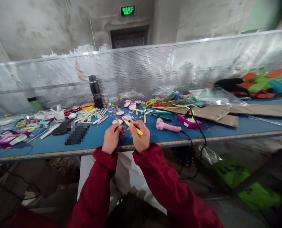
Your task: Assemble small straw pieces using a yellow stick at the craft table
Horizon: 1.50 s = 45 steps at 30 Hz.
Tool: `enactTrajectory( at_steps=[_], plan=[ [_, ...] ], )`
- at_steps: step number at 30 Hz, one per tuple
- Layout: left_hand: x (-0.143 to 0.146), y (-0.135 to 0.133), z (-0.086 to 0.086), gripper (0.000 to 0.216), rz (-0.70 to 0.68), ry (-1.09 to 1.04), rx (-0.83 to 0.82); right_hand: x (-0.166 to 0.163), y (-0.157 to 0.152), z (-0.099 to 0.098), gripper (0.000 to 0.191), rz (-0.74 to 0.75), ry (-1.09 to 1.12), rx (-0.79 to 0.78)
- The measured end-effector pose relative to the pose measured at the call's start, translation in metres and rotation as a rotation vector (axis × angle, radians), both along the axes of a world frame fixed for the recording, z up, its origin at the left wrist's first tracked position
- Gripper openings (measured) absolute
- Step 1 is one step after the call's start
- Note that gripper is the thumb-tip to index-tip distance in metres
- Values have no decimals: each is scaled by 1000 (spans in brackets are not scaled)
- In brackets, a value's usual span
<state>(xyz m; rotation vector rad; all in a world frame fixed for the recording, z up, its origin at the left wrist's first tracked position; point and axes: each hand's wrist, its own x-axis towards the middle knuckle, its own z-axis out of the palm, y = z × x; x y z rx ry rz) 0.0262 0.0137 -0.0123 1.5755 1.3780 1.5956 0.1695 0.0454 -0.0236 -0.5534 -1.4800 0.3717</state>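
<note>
Right hand clamps yellow stick, long axis pointing upper-left toward thin stick pinched in left hand, mid-frame.

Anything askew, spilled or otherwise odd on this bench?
Nothing looks broken, but the blue table is cluttered: sticks and straws lie strewn in a loose heap left of centre. The pink glue gun lies on its side, its cord trailing over the front edge. The left hand and right hand each hold a thin stick.
</note>
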Motion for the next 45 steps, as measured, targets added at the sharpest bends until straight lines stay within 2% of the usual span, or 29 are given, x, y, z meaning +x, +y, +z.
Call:
enactTrajectory(
  at_steps=[5,11,17,21,33,45],
  plan=[
    [2,1,1,30,12,-19,-23,0,-7,5,12,-65,-56,141],
    [2,0,0,29,8,74,11,-2,-8,8,15,-70,-135,202],
    [1,1,0,25,30,148,20,-1,-9,7,8,-127,-122,176],
    [1,-1,0,25,45,182,7,-2,-7,6,8,-110,-136,190],
    [3,-3,1,23,45,182,29,-3,-4,5,9,-93,-146,232],
    [2,0,-2,24,25,138,17,-2,-5,5,9,-139,-116,221]
  ],
)
